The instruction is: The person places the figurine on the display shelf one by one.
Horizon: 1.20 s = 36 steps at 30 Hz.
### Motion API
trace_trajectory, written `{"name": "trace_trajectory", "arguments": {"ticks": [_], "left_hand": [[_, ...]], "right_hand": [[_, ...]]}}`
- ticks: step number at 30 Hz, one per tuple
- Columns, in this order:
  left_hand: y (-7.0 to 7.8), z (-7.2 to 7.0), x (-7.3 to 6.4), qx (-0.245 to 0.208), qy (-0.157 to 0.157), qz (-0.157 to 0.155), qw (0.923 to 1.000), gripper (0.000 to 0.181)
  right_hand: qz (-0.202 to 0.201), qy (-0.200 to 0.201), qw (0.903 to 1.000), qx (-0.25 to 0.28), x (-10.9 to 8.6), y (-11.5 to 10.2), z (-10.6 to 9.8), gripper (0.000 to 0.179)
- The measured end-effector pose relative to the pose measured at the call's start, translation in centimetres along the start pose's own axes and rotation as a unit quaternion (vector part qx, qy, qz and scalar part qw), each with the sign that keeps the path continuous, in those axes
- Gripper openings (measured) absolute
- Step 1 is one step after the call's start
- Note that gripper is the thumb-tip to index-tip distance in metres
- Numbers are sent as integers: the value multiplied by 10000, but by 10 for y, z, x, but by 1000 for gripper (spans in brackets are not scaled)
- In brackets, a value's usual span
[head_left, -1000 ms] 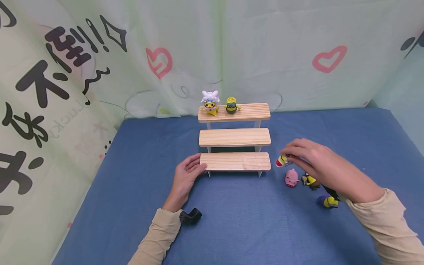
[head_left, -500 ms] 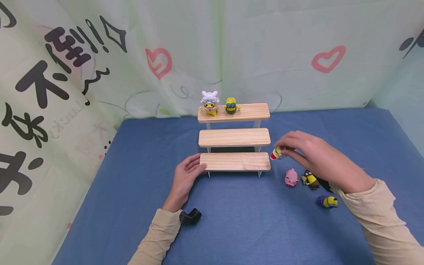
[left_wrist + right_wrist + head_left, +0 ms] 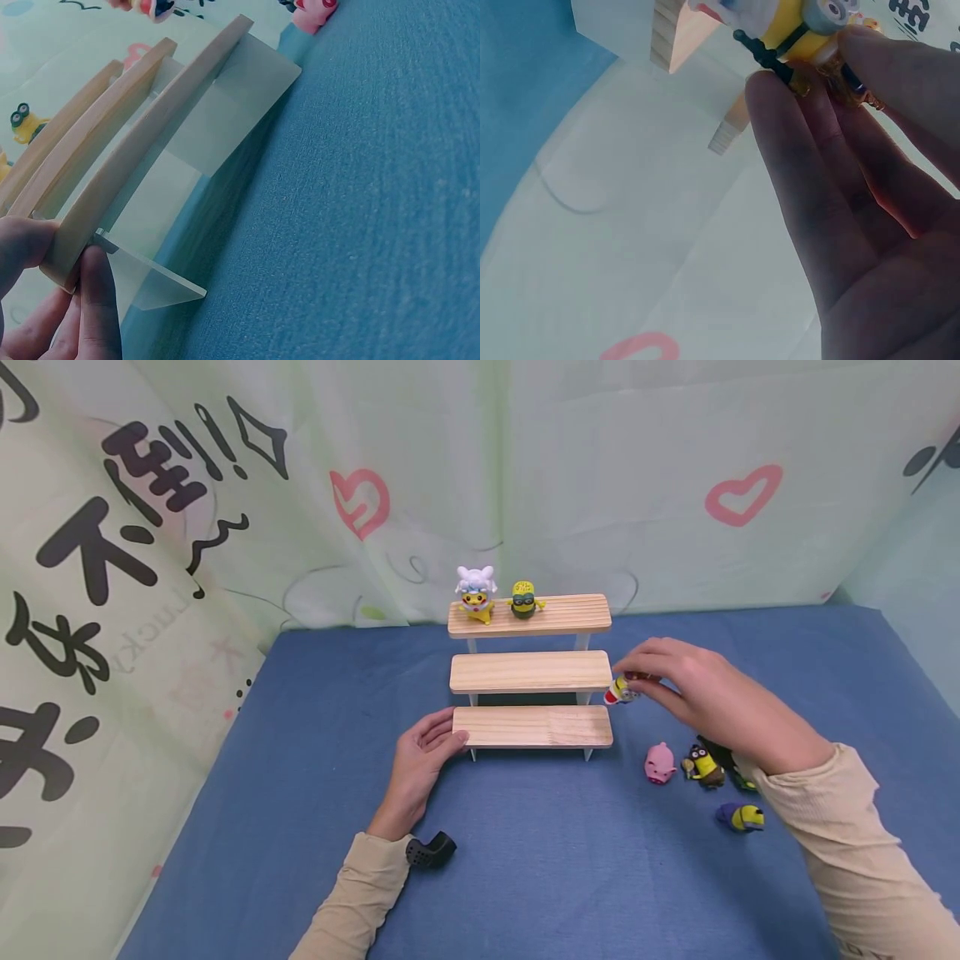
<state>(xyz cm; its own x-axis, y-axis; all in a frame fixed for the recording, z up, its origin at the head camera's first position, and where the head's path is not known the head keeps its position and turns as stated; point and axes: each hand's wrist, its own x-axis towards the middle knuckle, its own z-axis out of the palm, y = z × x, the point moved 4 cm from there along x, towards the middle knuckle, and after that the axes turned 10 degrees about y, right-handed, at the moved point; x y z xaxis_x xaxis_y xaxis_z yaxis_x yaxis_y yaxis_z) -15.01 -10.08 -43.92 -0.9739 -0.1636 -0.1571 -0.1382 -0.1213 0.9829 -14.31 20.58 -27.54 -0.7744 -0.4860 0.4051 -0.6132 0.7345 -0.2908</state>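
A three-tier wooden display stand (image 3: 532, 672) rests on the blue cloth. My left hand (image 3: 418, 768) pinches the left end of its lowest shelf, thumb on top and fingers beneath, as the left wrist view shows. Between the thumb and fingers of my right hand (image 3: 708, 697) is a small Minion figurine (image 3: 787, 30), yellow with white and red parts. It hangs tilted beside the right ends of the middle and lowest shelves; part of it is covered by fingers. On the top shelf stand a Pikachu figurine (image 3: 476, 595) in a white hood and a green-and-yellow Minion figurine (image 3: 524, 600).
Right of the stand, a pink pig figurine (image 3: 660, 763), a brown-and-yellow Minion figurine (image 3: 703, 767) and a blue-and-yellow figurine (image 3: 741, 817) lie on the cloth. Another dark green figurine (image 3: 744, 779) is partly hidden by the right wrist. A printed curtain (image 3: 570, 468) hangs behind.
My right hand has moved up and left with the Minion figurine, closer to the stand, uncovering more of the figurines below it. The left hand stays on the lowest shelf.
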Motion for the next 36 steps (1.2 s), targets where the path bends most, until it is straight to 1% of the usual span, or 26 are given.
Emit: {"name": "trace_trajectory", "arguments": {"ticks": [11, 18, 27, 36], "left_hand": [[0, 0, 0, 28, -3, 1, 10000, 48], [0, 0, -1, 64, 10, -14, 10000, 49], [0, 0, -1, 114, 77, 2, 9999, 48], [-1, 0, -1, 83, 21, 32, 10000, 49]], "right_hand": [[-78, 40, 9999, 63, 13, 3, -2, 25], [176, -44, 9998, -23, 24, 4, -2, 24], [75, -93, 9999, -1, 38, 5, -4, 24], [42, -21, 9998, 179, 47, 7, -6, 24]]}}
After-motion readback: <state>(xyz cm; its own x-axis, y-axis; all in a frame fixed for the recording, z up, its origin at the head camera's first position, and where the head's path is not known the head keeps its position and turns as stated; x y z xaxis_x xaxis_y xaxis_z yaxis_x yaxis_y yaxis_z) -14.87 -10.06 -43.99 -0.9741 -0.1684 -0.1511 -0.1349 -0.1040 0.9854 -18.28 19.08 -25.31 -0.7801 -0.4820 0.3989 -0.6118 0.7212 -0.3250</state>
